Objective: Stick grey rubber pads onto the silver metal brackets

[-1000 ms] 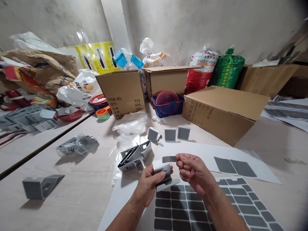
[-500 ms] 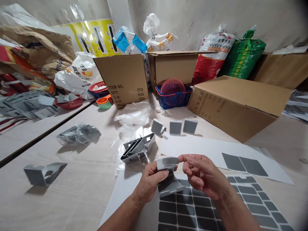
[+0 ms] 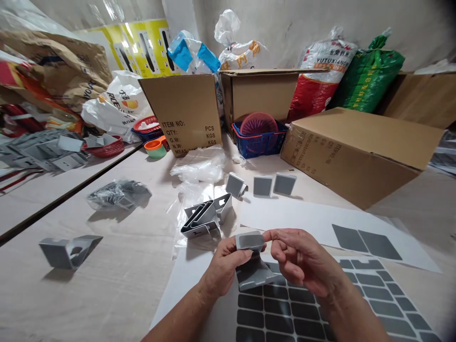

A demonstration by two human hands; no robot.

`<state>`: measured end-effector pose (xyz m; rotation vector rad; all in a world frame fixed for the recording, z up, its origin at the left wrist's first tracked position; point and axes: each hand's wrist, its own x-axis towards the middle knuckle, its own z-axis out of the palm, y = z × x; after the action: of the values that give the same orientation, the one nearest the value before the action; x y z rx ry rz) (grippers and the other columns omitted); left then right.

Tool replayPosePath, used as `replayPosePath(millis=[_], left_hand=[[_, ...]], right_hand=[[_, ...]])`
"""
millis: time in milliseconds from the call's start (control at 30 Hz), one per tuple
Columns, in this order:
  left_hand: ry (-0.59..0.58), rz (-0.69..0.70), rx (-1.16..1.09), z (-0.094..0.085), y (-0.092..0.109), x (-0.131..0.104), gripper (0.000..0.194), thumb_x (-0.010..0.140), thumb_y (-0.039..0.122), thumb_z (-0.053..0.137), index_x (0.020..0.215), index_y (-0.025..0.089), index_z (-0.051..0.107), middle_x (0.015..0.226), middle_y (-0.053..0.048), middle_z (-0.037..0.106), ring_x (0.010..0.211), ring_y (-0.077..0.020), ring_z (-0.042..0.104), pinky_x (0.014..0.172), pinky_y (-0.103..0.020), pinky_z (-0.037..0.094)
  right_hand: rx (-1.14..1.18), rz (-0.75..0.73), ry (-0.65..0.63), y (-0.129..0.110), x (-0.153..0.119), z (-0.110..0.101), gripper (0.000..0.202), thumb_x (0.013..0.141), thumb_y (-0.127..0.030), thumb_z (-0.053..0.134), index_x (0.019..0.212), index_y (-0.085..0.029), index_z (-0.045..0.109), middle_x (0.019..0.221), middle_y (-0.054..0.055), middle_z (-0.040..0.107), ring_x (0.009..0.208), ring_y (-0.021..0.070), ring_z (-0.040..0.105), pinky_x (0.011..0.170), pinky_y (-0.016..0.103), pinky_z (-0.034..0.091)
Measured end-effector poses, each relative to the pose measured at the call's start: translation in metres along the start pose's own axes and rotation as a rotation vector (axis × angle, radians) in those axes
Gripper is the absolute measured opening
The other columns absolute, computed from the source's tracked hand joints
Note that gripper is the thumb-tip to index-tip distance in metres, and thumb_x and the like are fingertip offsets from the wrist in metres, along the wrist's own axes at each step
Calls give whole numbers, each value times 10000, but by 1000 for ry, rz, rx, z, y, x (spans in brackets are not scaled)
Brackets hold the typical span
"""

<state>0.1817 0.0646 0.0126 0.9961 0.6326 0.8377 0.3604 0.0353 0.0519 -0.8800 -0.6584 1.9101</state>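
Note:
My left hand (image 3: 225,266) is closed around a bent grey metal stand (image 3: 257,274), its thumb across the middle. A grey pad (image 3: 249,241) covers the stand's small upper face. The outstretched index fingertip of my right hand (image 3: 302,256) touches the right edge of that face; the other fingers are loosely curled and hold nothing visible. Below both hands lies a sheet of dark grey pads (image 3: 278,308), partly hidden by them. Several nested metal stands (image 3: 203,218) lie just beyond my left hand. Farther back are three stands with grey pads (image 3: 262,186).
A single stand (image 3: 67,252) and a plastic-wrapped bundle (image 3: 119,194) lie to the left. A white sheet with two grey pads (image 3: 368,242) is at the right. Cardboard boxes (image 3: 356,156), a blue basket (image 3: 261,145) and clear plastic bags (image 3: 199,164) line the back.
The stand in my left hand has tilted so its upper padded face shows more fully. My right index finger stays at its edge. The whole view has shifted slightly.

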Motion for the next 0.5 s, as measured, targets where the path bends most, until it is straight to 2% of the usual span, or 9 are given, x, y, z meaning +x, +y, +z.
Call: replayPosePath(millis=[500], left_hand=[[0, -7, -30, 0, -2, 1, 357, 741, 98, 516, 1079, 102, 629, 917, -112, 690, 865, -227, 592, 823, -344, 393]], right_hand=[[16, 0, -20, 2, 3, 0, 237, 829, -331, 554, 900, -113, 615, 578, -19, 547, 305, 18, 409, 281, 117, 342]])
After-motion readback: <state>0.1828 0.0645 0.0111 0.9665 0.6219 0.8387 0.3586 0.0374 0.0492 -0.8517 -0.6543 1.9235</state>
